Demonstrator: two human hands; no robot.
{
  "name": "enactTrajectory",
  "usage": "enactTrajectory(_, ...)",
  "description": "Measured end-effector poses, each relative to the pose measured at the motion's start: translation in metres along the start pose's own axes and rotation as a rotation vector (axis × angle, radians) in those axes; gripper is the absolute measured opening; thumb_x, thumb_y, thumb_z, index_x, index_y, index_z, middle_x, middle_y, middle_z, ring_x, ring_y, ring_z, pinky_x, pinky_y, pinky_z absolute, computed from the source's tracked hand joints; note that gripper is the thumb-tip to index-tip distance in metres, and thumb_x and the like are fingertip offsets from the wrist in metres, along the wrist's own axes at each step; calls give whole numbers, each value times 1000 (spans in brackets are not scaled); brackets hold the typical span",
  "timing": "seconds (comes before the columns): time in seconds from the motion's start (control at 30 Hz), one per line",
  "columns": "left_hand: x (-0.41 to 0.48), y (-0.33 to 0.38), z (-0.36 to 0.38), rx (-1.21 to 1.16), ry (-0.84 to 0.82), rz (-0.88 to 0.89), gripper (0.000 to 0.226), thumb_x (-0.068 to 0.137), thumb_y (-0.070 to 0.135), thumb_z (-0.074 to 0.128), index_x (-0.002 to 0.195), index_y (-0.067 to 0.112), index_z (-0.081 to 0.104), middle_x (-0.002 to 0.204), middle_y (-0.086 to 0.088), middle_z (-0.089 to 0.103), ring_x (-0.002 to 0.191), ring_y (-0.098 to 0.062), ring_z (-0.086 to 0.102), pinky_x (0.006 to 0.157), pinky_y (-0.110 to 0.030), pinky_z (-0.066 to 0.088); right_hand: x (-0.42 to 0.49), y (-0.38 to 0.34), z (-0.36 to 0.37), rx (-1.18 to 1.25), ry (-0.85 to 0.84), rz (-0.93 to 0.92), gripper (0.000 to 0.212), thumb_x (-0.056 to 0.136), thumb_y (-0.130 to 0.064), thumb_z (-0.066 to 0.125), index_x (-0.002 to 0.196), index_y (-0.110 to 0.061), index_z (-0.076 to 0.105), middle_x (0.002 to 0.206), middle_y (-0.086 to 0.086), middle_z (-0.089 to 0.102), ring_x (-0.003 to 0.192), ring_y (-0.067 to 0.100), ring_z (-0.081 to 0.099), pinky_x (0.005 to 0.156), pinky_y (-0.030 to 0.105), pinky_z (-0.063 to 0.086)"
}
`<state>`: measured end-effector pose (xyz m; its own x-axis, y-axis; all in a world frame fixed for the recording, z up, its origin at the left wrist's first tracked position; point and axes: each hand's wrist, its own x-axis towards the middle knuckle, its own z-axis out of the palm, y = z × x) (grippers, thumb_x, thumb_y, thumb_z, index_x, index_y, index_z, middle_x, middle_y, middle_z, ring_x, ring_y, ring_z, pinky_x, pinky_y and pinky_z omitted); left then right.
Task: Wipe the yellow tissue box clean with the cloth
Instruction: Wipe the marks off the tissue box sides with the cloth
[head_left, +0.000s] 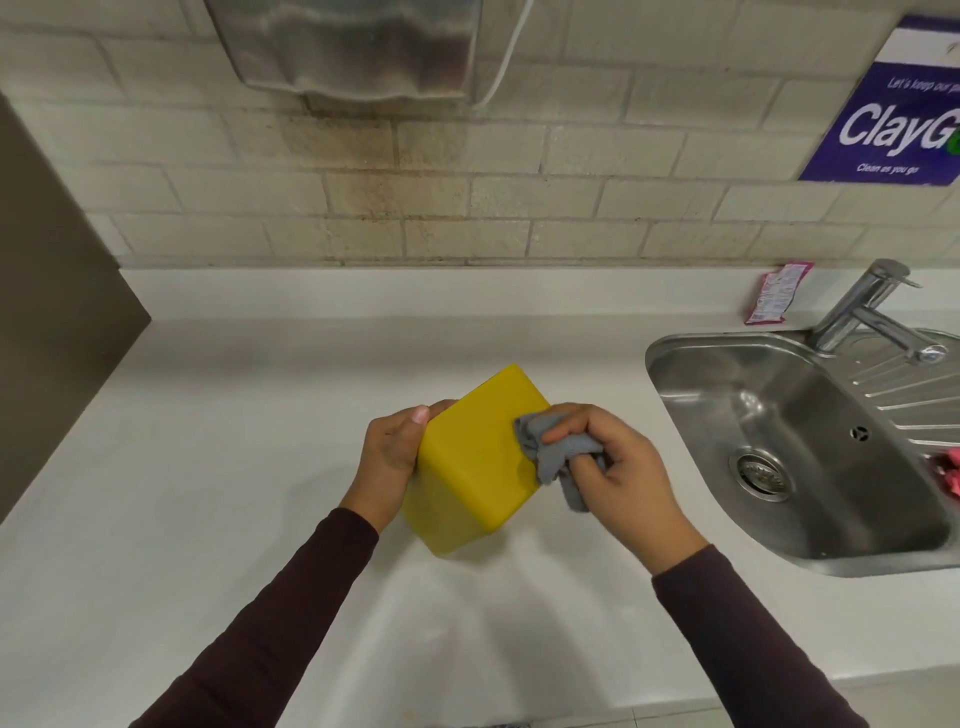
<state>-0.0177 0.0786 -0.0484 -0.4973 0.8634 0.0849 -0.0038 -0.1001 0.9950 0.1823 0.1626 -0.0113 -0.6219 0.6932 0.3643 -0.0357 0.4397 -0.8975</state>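
The yellow tissue box (475, 457) is held tilted above the white counter (208, 467), one corner pointing away from you and its plain broad face turned up toward the camera. Your left hand (392, 457) grips the box's left side, thumb lying along the upper edge and the fingers curled out of sight behind it. Your right hand (618, 467) is closed around a bunched grey cloth (558, 457), pinched between thumb and fingers, and presses it against the box's right edge; a loose end of the cloth hangs below the hand. Both sleeves (291, 613) are dark. To the right, a steel sink (691, 415) is set into the counter, with a tap (862, 312) at its far rim and a pink packet (776, 293) leaning against the tiled wall (519, 197). A blue sign (893, 119) hangs at upper right.
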Motion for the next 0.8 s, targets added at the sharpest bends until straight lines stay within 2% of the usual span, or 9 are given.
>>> enactTrajectory(0.07,-1,-1,-1,-25,28,-6,36,66,59,45,74,38,74,76,21,74,75,4,68,61,-8,51,-2,-5,10,-47,16,-35,48,73,20,43,80,-23,63,100,-13,67,95,8,64,67,23,50)
enactTrajectory(0.13,-1,-2,-2,-38,26,2,38,68,58,45,79,35,73,78,18,75,76,1,69,62,-10,51,-7,-14,25,-19,-37,-85,45,67,21,41,78,-18,63,96,-16,67,90,4,65,52,28,52)
enactTrajectory(0.2,-1,-2,-4,-42,16,6,40,71,57,44,82,34,74,80,15,76,78,-1,69,64,-12,52,-15,-24,38,33,-125,-123,38,64,20,39,73,-10,61,89,-9,68,88,10,66,44,33,50)
enactTrajectory(0.27,0,0,-5,-40,17,2,41,71,59,42,82,35,74,80,15,76,78,0,69,64,-11,52,-25,-31,44,78,-210,-127,31,66,14,37,72,-5,60,86,-1,68,89,19,66,46,32,50)
enactTrajectory(0.37,0,0,-5,-4,8,12,40,72,59,40,81,38,74,82,19,75,80,2,67,64,-9,51,-33,-34,34,165,-230,25,34,69,10,37,76,-12,62,87,5,69,78,33,66,54,51,52)
enactTrajectory(0.43,0,1,-5,8,16,8,40,70,60,40,80,40,73,80,21,74,78,4,67,62,-8,50,-25,-32,19,255,-94,105,34,73,11,38,81,-13,60,84,5,70,67,31,65,56,44,53)
enactTrajectory(0.53,1,2,-4,22,13,1,39,68,61,40,78,42,73,80,24,74,79,6,66,62,-6,49,2,-25,-3,192,137,121,28,86,17,43,92,-6,57,80,-4,67,66,8,62,57,23,52)
enactTrajectory(0.63,-1,3,-1,-3,-4,13,36,68,56,44,81,37,72,80,21,74,79,5,67,64,-7,49,18,-21,-3,14,131,132,33,88,17,44,97,-11,59,90,-6,65,75,-4,62,65,13,50)
enactTrajectory(0.8,-2,2,1,-11,21,-9,23,84,38,47,84,31,69,76,20,74,74,4,67,67,-17,52,14,-30,23,-177,53,74,37,81,-4,48,91,-37,59,91,-13,68,84,3,64,71,17,51)
